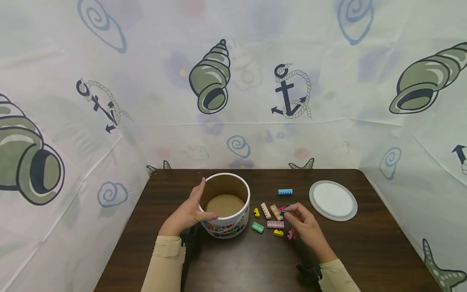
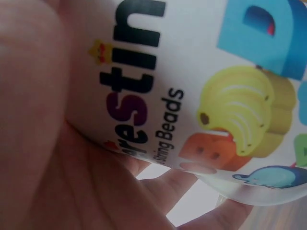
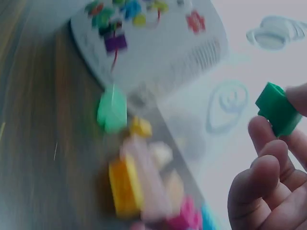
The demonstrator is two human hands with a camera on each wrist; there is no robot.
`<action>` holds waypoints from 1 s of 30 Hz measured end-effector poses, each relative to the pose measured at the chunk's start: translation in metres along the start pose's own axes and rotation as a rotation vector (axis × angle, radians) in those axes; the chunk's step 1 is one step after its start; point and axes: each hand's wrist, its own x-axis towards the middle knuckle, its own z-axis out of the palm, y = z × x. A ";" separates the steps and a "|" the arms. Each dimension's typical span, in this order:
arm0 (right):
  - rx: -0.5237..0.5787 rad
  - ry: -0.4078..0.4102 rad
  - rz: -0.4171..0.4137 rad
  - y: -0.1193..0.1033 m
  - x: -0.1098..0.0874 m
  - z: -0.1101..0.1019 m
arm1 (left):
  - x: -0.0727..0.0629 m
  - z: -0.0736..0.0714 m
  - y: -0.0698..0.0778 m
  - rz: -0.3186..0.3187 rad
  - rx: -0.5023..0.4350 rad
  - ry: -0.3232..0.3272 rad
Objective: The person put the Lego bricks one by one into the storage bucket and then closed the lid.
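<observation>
My left hand [image 1: 187, 212] grips a round white bucket [image 1: 232, 232] by its left side, with the thumb along the near rim. In the left wrist view the bucket's wall [image 2: 187, 62] shows printed letters and bead pictures, and fingers reach around it. The bucket's bare inside floor is visible from above. To its right, my right hand [image 1: 305, 227] pinches a small green toy brick [image 3: 278, 109] between thumb and fingertips, raised over several loose bricks. Among those are a light green brick [image 1: 258, 227], a pink brick [image 1: 275, 224] and a yellow brick [image 1: 279, 232].
A blue brick [image 1: 285, 192] lies farther back, apart from the others. On the right stands a white round plate or lid [image 1: 333, 200]. The dark wooden table [image 1: 233, 267] meets a printed cloth backdrop [image 1: 255, 97] at its far edge.
</observation>
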 end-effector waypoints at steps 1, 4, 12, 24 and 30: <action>0.011 -0.019 -0.009 -0.004 0.003 0.006 | 0.000 0.000 0.000 0.000 0.000 0.001; 0.064 -0.084 -0.050 -0.019 0.011 0.026 | 0.000 -0.001 -0.001 -0.004 0.014 0.001; 0.342 -0.214 -0.206 -0.069 0.041 0.070 | -0.002 -0.002 0.001 -0.011 0.015 0.001; 0.570 -0.236 -0.200 -0.121 0.102 0.128 | -0.003 0.001 0.001 0.008 0.015 0.009; 0.559 -0.331 0.035 -0.119 0.129 0.148 | 0.001 0.001 0.001 0.013 0.016 0.001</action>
